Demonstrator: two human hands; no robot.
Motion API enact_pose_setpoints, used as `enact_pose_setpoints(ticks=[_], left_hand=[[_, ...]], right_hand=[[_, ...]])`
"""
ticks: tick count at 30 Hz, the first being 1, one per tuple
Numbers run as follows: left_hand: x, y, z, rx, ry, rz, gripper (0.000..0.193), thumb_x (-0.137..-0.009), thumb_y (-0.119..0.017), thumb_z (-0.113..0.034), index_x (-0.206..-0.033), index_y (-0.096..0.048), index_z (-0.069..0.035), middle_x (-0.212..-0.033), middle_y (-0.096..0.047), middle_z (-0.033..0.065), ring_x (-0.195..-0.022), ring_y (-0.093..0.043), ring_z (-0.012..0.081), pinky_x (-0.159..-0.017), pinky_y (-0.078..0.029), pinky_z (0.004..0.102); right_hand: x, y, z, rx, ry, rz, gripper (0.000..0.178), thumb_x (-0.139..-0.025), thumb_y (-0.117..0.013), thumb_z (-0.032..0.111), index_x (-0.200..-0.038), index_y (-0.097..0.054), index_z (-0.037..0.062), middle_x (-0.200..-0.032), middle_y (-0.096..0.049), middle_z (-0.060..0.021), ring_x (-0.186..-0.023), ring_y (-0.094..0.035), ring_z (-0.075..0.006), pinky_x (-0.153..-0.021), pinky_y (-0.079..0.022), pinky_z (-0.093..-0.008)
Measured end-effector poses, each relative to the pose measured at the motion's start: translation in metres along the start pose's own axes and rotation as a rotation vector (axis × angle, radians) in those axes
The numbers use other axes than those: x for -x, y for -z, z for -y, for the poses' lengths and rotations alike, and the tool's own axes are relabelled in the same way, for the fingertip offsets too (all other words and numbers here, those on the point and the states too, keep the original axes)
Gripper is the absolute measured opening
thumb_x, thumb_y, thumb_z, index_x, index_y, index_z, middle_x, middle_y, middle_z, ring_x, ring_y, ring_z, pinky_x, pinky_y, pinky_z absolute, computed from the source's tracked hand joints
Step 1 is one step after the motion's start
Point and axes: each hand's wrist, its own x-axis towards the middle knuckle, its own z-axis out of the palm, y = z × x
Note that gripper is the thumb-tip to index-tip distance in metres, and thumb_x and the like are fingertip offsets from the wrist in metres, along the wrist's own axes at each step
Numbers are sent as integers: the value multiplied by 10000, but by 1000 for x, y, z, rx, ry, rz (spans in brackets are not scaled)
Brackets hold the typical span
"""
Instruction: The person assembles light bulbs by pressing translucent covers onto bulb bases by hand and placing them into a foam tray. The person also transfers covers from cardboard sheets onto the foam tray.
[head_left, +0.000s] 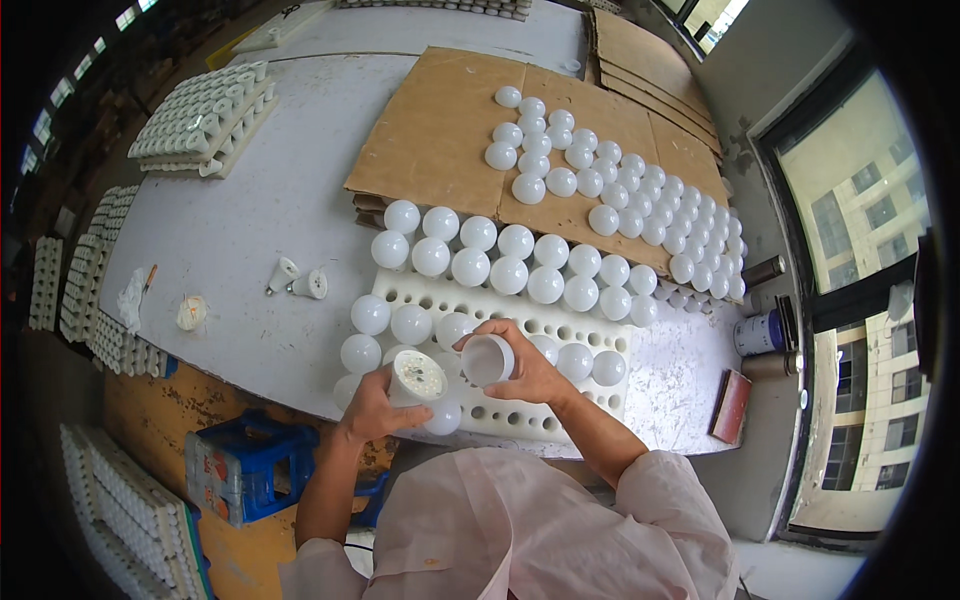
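My left hand (372, 412) is wrapped round a white LED bulb base (420, 376), whose flat round board with small chips faces up. My right hand (537, 378) grips a white dome-shaped bulb cover (488, 360) by its sides, with its hollow open end turned toward me. Base and cover are held side by side, a little apart. Beneath both hands lies a white foam tray (520, 427) with rows of round holes. More white bulb covers (411, 324) stand in rows on it, some partly hidden behind my hands.
A brown cardboard sheet (440, 100) carries many more covers. Two loose bulb bases (310, 285) lie on the pale table (240, 230), left of the tray. Stacked trays of bulb bases (205, 115) stand at the far left. A blue plastic stool (250, 465) is below the table's left edge.
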Motion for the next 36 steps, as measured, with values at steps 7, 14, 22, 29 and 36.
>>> enact_pose_setpoints(ticks=[7,14,22,29,36], left_hand=[[-4,-36,-9,-240,52,135,573,-655,-808,-201,-1136,-588,20,-1032,-650,101,-959,-607,185,-885,-469,329],[3,-52,-19,-453,25,140,586,-635,-824,-206,-1125,-591,17,-1013,-660,126,-912,-626,194,-829,-488,324],[9,-63,-27,-597,144,145,569,-602,-854,-225,-1055,-621,27,-902,-679,145,-826,-644,213,-780,-501,326],[8,-64,-16,-681,52,119,622,-618,-844,-374,-1028,-616,33,-889,-681,160,-833,-670,258,-753,-512,350],[4,-72,-16,-675,107,34,631,-674,-729,-470,-1022,-633,47,-868,-675,233,-822,-672,339,-733,-514,378]], right_hand=[[33,2,22,134,-60,50,727,-630,-761,134,-1287,-453,89,-1243,-530,-82,-1204,-466,-226,-1045,-345,-385],[42,-1,27,240,28,178,759,-659,-781,168,-1322,-422,80,-1217,-548,-119,-1133,-540,-265,-971,-426,-380],[42,-10,29,412,-41,310,834,-679,-800,234,-1367,-357,73,-1216,-531,-199,-1073,-569,-370,-906,-470,-418],[39,-14,29,500,-40,370,801,-741,-763,295,-1366,-319,62,-1197,-496,-222,-969,-589,-418,-822,-486,-462],[43,-23,24,525,-33,286,732,-733,-763,245,-1325,-378,53,-1196,-502,-199,-977,-589,-394,-816,-498,-448]])
